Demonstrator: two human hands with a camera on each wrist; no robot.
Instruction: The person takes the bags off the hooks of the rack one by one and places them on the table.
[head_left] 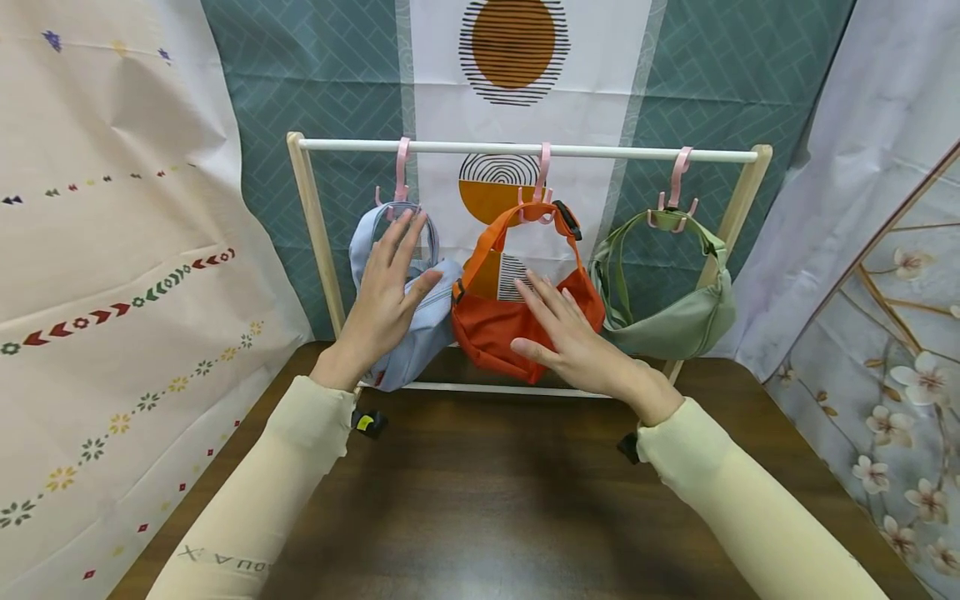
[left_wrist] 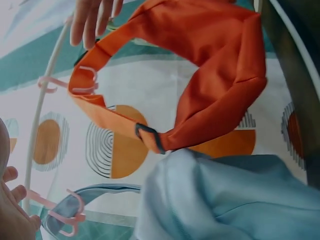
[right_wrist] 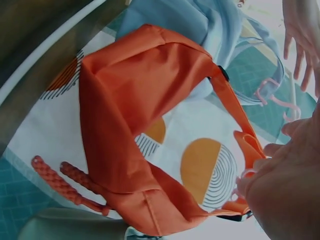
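Observation:
My left hand (head_left: pixel 384 292) is raised with straight fingers in front of a light blue bag (head_left: pixel 427 329), which hangs by its strap from a pink hook (head_left: pixel 402 171). Level with it, my right hand (head_left: pixel 566 337) spreads its fingers before an orange-red bag (head_left: pixel 487 329) on the middle pink hook (head_left: pixel 542 171). Neither hand holds anything; whether the fingers touch the bags cannot be told. To the right a sage green bag (head_left: pixel 667 325) hangs from a third pink hook (head_left: pixel 678 179). In the right wrist view, braided orange cords (right_wrist: pixel 55 177) lie beside the orange-red bag.
The hooks sit on a white rail (head_left: pixel 480 148) between wooden posts (head_left: pixel 318 233), with a lower white bar (head_left: pixel 480 388) behind the bags. The rack stands on a dark wooden table (head_left: pixel 480 500). Patterned cloths surround it, a flowered one (head_left: pixel 892 400) at right.

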